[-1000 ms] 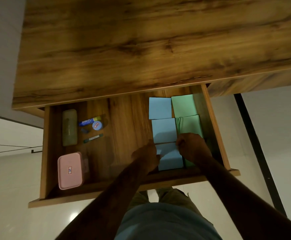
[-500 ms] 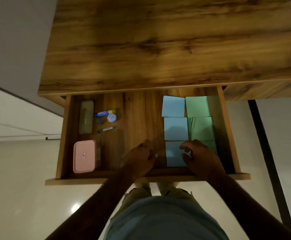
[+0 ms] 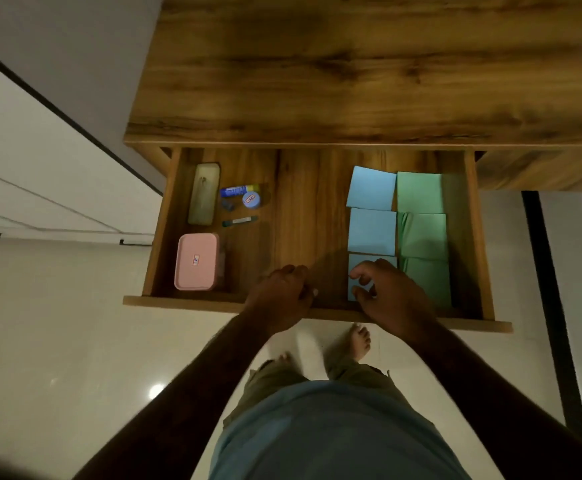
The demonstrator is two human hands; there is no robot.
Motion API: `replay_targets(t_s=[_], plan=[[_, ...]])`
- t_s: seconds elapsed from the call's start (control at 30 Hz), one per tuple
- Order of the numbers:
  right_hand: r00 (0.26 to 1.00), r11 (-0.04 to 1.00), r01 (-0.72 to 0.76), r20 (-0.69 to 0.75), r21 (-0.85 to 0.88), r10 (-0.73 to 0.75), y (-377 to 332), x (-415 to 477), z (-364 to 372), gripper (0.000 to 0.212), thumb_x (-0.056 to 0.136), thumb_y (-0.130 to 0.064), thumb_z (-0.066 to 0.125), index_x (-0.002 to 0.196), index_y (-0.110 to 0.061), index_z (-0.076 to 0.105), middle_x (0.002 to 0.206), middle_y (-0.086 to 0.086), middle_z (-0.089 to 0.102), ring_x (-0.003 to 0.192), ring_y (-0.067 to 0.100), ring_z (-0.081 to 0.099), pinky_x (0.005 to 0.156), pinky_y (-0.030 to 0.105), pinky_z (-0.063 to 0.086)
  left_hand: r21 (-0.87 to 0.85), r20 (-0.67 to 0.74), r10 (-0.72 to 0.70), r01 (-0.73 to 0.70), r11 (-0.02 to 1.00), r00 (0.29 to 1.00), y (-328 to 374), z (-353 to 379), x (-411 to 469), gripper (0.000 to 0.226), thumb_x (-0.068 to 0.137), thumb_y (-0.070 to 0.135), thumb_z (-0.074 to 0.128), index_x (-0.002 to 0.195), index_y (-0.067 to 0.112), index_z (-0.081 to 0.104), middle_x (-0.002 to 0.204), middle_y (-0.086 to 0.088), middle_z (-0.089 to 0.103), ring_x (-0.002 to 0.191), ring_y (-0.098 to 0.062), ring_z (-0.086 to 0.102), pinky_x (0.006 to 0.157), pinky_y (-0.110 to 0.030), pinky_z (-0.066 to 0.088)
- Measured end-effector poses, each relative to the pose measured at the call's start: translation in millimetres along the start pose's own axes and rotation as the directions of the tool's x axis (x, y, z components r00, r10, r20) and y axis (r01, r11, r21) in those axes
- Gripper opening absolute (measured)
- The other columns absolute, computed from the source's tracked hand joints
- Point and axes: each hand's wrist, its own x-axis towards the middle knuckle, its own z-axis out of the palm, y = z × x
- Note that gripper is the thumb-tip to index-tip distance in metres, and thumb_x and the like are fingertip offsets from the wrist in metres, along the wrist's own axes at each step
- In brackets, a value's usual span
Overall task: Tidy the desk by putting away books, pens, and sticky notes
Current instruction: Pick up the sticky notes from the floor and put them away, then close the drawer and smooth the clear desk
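Observation:
An open wooden drawer (image 3: 317, 311) hangs out below the desk top (image 3: 369, 71). In its right half lie blue sticky note pads (image 3: 371, 230) in a column, with green sticky note pads (image 3: 421, 216) in a column beside them. My right hand (image 3: 391, 296) hovers over the nearest blue pad, fingers curled and apart, partly hiding it. My left hand (image 3: 282, 294) rests near the drawer's front edge in the middle, fingers curled with nothing seen in them.
In the drawer's left half lie a pink box (image 3: 196, 261), an olive pencil case (image 3: 204, 194), a blue glue stick (image 3: 237, 191), a small round tin (image 3: 250, 199) and a short pen (image 3: 240, 221). White floor and my feet lie below.
Both hands have drawn back toward the drawer's front edge, off the nearest blue pad. The camera view has shifted left, so the drawer sits further right.

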Motion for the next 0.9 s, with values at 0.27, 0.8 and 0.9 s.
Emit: replay_targets(t_s=[0.27, 0.8, 0.9], plan=[[0.990, 0.997, -0.055, -0.135, -0.053, 0.047, -27, -30, 14, 0.020, 0.091, -0.041, 0.060, 0.110, -0.034, 0.063, 0.101, -0.008, 0.065, 0.088, 0.016, 0.065, 0.078, 0.035, 0.055, 0.076, 0.028, 0.133, -0.135, 0.988, 0.991, -11, -3, -18, 0.037, 0.097, 0.053, 0.044, 0.102, 0.022, 0.063, 0.100, -0.002, 0.058, 0.098, -0.020, 0.056, 0.089, -0.039, 0.047], [0.963, 0.951, -0.097, -0.270, -0.295, 0.015, -72, -74, 35, 0.021, 0.087, -0.040, 0.062, 0.105, -0.033, 0.067, 0.101, -0.003, 0.065, 0.094, 0.022, 0.064, 0.082, 0.034, 0.054, 0.398, 0.091, 0.153, -0.176, 0.900, 0.984, -21, -11, -71, 0.039, 0.104, 0.030, 0.041, 0.143, 0.025, 0.044, 0.134, -0.008, 0.057, 0.118, -0.028, 0.057, 0.095, -0.044, 0.049], [0.962, 0.946, -0.116, -0.271, -0.303, 0.031, -73, -74, 35, 0.015, 0.089, -0.038, 0.064, 0.103, -0.033, 0.067, 0.099, -0.004, 0.064, 0.093, 0.021, 0.063, 0.080, 0.033, 0.052, 0.436, 0.094, 0.130, -0.158, 0.886, 0.987, -17, -12, -71, 0.040, 0.104, 0.030, 0.043, 0.144, 0.025, 0.043, 0.135, -0.010, 0.056, 0.120, -0.030, 0.056, 0.097, -0.045, 0.048]])
